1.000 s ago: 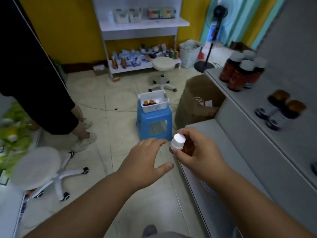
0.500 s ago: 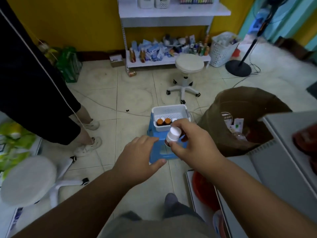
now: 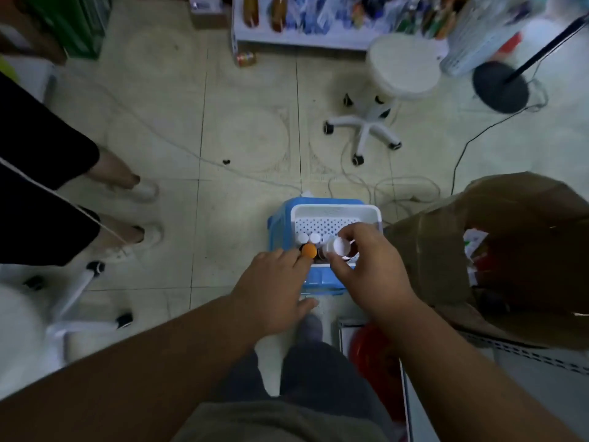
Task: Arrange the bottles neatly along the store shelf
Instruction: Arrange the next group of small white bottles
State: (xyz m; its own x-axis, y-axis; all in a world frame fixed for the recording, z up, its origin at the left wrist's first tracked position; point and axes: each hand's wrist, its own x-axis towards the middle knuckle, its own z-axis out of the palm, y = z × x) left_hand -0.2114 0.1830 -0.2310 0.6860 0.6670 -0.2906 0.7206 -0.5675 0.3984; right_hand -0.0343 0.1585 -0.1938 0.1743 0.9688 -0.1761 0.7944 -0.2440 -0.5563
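Leaning in since a moment ago, we keep our right hand (image 3: pixel 366 269) pinched round the white-capped bottle (image 3: pixel 338 247) above the basket (image 3: pixel 306 215), while our left hand (image 3: pixel 274 288), fingers loosely spread, touches the orange-capped bottle (image 3: pixel 309 251) at its fingertips, likely to grab it too.

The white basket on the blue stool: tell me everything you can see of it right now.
The white basket is a rectangular plastic tray with a perforated floor and plain rim, sitting on the blue stool. Most of its floor is bare; white-capped bottles and an orange-capped bottle stand along its near side. The right hand, holding a white-capped bottle, hides its near right corner; the left hand reaches its near left edge.
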